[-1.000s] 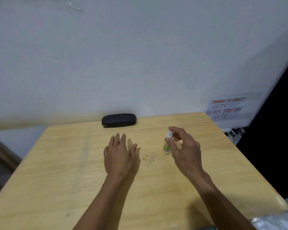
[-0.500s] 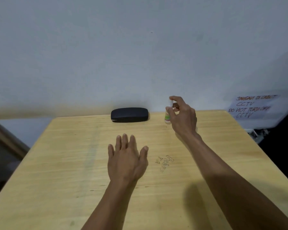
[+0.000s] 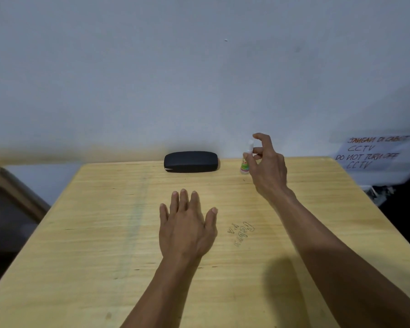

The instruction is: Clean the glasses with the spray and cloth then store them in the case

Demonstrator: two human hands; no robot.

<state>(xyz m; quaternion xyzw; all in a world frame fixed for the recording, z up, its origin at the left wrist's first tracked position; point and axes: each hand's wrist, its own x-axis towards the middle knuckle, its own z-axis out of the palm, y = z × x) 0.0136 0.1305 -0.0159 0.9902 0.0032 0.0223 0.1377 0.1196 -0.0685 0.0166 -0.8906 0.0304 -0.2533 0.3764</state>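
Observation:
A small white spray bottle [image 3: 245, 162] with a green and red label stands upright on the wooden table [image 3: 104, 233], near its back edge. My right hand [image 3: 268, 169] is at the bottle, thumb and a finger against its side, index finger curled above the cap. A shut black glasses case [image 3: 191, 161] lies at the back edge, left of the bottle. Resting flat on the table is my left hand [image 3: 186, 223], fingers apart and holding nothing. No glasses or cloth are in view.
A white wall rises right behind the table. A handwritten paper sign [image 3: 372, 155] hangs at the right. A wooden frame [image 3: 14, 192] stands at the left beyond the table's edge. Pen scribbles [image 3: 242, 232] mark the tabletop.
My right hand carried the spray bottle from mid-table to the back edge beside the case, where it now stands. The left hand stayed flat. The view tilted.

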